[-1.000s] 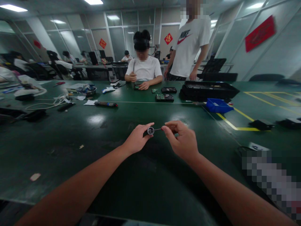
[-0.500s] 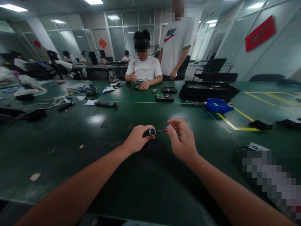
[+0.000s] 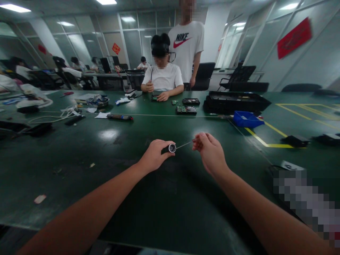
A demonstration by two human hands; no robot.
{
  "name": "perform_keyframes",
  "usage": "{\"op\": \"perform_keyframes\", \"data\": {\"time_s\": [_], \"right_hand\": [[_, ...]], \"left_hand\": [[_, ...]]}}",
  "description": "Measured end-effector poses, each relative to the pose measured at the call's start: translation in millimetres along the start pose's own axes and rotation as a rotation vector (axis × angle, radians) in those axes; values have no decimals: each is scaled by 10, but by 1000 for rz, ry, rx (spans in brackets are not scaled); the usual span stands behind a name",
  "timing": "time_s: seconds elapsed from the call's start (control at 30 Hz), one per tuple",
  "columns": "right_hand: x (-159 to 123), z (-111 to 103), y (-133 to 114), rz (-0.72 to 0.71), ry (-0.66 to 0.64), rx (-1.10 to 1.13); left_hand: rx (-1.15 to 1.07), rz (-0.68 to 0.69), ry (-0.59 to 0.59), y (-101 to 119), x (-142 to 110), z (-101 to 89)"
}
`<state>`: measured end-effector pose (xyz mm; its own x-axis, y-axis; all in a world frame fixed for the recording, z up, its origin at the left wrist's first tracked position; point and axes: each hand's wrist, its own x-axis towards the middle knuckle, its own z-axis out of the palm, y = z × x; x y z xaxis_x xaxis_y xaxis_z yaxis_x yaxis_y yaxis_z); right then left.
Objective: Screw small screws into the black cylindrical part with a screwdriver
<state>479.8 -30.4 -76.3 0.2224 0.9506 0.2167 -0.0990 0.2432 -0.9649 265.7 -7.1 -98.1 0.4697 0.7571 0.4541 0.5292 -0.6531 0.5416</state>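
My left hand (image 3: 154,156) is wrapped around a black cylinder (image 3: 172,148) with a silver ring at its end, which faces me. The cylinder's exact kind does not show. My right hand (image 3: 211,151) is closed around the handle of a screwdriver (image 3: 183,145), whose thin metal shaft slants down leftward. Its tip meets the cylinder's right side, close to the ring. Fingers hide most of the handle. Both hands are above the green table (image 3: 148,209).
Opposite me a seated person (image 3: 162,78) works on a circuit board. Opened devices (image 3: 186,110), a blue bin (image 3: 247,119) and a long black case (image 3: 236,102) lie beyond my hands. Left are a dark rod-shaped part (image 3: 120,117) and a white cable (image 3: 53,117).
My right hand has shifted slightly right and its fingers have curled around the screwdriver handle, which now tilts more. My left hand stays put. The standing person has moved left.
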Motion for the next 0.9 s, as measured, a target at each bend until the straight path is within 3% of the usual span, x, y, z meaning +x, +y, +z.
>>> {"op": "perform_keyframes", "data": {"time_s": [0.2, 0.5, 0.63, 0.77, 0.9], "right_hand": [[-131, 46, -84, -212, -15, -297], [-230, 77, -181, -383, -53, -613], [-239, 56, -230, -461, -7, -810], [-253, 59, -243, -528, -35, -833], [-276, 63, -241, -598, -146, -787]], "left_hand": [[20, -28, 10, 3, -11, 11], [26, -8, 22, -30, -19, 32], [17, -1, 24, -30, -23, 32], [4, -3, 19, -14, -22, 29], [-2, -12, 14, -3, -19, 26]]}}
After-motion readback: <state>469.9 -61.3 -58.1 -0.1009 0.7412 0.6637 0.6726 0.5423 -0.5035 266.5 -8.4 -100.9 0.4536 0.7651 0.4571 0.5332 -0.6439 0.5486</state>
